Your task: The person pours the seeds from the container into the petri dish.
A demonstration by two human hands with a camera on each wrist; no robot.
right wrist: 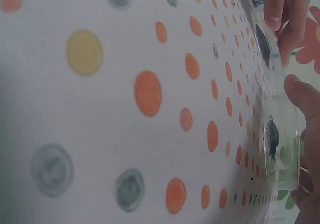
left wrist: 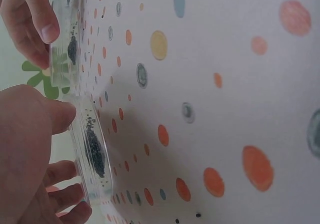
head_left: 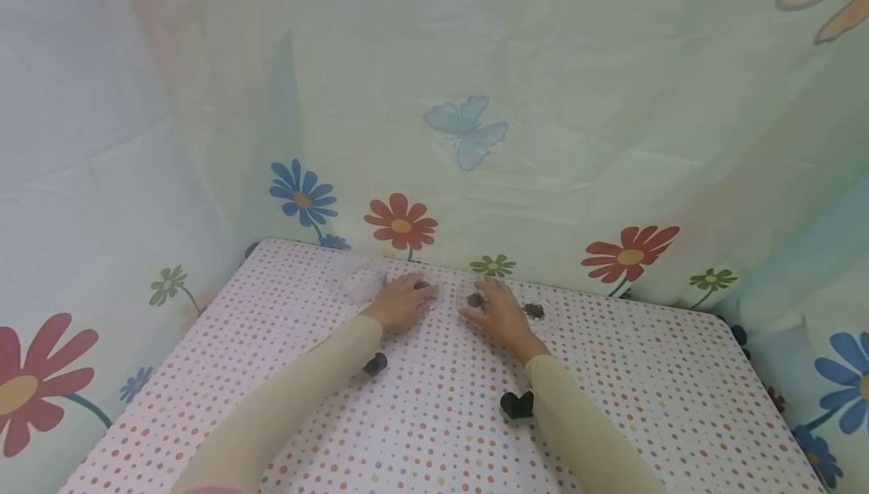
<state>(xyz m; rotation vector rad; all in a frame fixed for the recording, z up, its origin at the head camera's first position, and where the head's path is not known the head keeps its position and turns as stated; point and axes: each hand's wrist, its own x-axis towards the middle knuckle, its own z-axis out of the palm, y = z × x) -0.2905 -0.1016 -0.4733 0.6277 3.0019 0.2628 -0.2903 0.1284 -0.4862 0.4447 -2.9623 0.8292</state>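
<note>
In the head view my left hand [head_left: 400, 304] spans a clear round dish [head_left: 434, 292], thumb on the near side and fingers on the far side. The left wrist view shows that dish [left wrist: 95, 149] with a patch of small black grains inside, resting on the dotted surface. Just to the right, my right hand [head_left: 501, 314] holds a second clear dish [head_left: 465, 299] by its sides. In the right wrist view this dish [right wrist: 287, 144] looks taller and also has black grains on its bottom. The two dishes stand side by side.
Right of my right hand lies another clump of dark grains [head_left: 535, 311], apparently in a clear dish. A clear, whitish item [head_left: 363, 283] lies left of my left hand. Patterned cloth [head_left: 543, 192] stands behind the dotted tabletop [head_left: 434, 434]. Stray black grains dot it.
</note>
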